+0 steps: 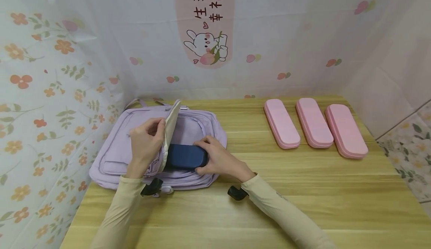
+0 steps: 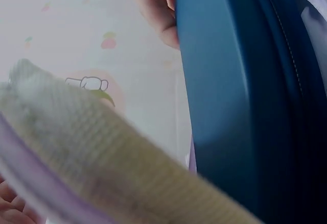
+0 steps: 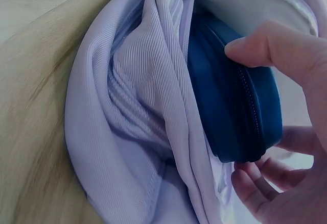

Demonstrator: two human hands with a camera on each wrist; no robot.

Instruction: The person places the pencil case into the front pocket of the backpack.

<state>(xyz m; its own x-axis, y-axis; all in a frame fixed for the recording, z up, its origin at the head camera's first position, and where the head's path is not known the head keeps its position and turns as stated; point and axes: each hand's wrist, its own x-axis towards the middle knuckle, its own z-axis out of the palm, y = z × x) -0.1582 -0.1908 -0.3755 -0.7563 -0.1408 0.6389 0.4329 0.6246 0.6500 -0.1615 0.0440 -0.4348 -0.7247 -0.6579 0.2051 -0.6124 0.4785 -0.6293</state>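
Observation:
A lavender backpack (image 1: 114,136) lies flat on the table with its front flap lifted. My left hand (image 1: 146,144) pinches the edge of that flap (image 1: 172,125), whose pale lining also crosses the left wrist view. Partly inside the opening is a dark blue zippered case (image 1: 186,156); its left end is hidden behind the flap. My right hand (image 1: 219,157) grips the case's right end, thumb on the near side and fingers on the far side. In the right wrist view the thumb presses beside the zipper of the blue case (image 3: 235,101), next to the backpack's folded fabric (image 3: 148,81).
Three pink cases stand in a row at the back right of the wooden table: a left one (image 1: 282,123), a middle one (image 1: 314,122) and a right one (image 1: 347,130). A patterned curtain (image 1: 286,35) hangs behind the table, and another floral curtain (image 1: 50,121) borders its left side.

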